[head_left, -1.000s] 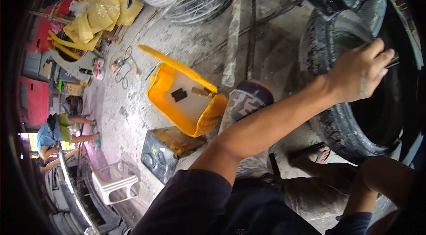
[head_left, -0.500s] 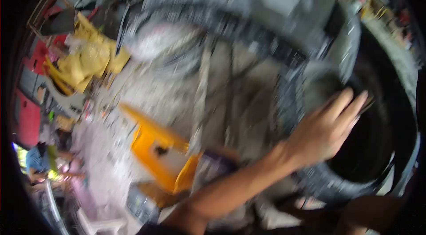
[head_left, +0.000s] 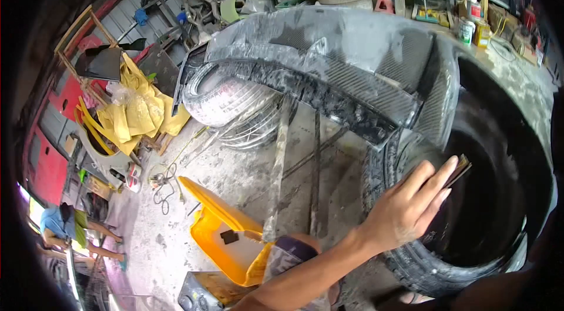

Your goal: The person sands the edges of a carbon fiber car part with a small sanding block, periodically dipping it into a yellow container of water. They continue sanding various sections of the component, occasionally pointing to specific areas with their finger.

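My left hand reaches in from the bottom over a dusty tire. Its fingers are closed around a small flat brown piece with dark edges, which looks like folded sandpaper. Just above the hand is the end of a large carbon-fibre car body panel, with grey patches and pale dust on its surface. The panel's near edge lies over the tire. My right hand does not show.
A yellow plastic container with a dark square on it stands on the dusty floor. Beside it is a battery-like box. More tires sit under the panel. A bent-over person is at far left. Cans stand at upper right.
The view has steadied and shifted, so the panel and floor appear sharper and lower. My left hand, with the sandpaper, sits slightly lower in view, still over the tire.
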The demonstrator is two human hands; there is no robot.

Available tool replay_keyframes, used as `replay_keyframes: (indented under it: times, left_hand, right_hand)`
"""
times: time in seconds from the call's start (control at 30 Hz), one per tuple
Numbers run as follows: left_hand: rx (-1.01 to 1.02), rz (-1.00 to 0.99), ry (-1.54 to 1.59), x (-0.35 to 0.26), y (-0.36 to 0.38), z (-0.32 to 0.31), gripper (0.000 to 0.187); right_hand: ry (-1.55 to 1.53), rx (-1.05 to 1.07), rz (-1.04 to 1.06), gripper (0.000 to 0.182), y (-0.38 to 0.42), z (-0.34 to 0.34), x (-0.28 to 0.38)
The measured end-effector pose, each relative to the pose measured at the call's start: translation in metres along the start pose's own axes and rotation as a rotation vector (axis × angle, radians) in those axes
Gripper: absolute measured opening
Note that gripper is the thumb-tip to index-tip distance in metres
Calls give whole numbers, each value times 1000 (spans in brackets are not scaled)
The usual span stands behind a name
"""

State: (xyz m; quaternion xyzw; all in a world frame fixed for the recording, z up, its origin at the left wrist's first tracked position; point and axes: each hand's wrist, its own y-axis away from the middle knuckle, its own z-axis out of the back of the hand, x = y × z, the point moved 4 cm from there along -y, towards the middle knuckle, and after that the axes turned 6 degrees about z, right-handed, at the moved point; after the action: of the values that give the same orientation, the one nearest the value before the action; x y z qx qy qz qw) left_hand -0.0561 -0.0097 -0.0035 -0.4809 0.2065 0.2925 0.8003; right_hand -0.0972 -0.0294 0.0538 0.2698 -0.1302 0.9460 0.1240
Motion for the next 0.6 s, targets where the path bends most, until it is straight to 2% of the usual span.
replay_keyframes:
  times: [0.07, 0.2, 0.27, 0.33, 0.4, 0.43, 0.53, 0.6]
  left_hand:
    - [-16, -68, -34, 4, -9, -5, 54]
    - [-176, -176, 37, -5, 1, -9, 50]
    - [-130, -162, 84, -10, 2, -11, 47]
    - [-207, -174, 104, -21, -5, -6, 46]
    - [-137, -189, 121, -35, -6, 12, 40]
    - [-42, -114, -40, -40, -1, 26, 55]
    - [-216, -134, 1, -59, -1, 96, 42]
    - [-387, -172, -296, -81, 28, 157, 39]
  right_hand:
    - [42, -40, -8, 55, 14, 11, 7]
    - [93, -42, -9, 56, 28, 41, 46]
    - [116, 3, -17, 56, 33, 61, 63]
    - [144, -31, -45, 57, 50, 79, 77]
    - [124, -22, -48, 57, 59, 96, 94]
    - [88, -27, -49, 57, 59, 103, 96]
    - [-108, 29, -206, 58, 64, 119, 113]
    - [950, 289, 401, 58, 23, 114, 146]
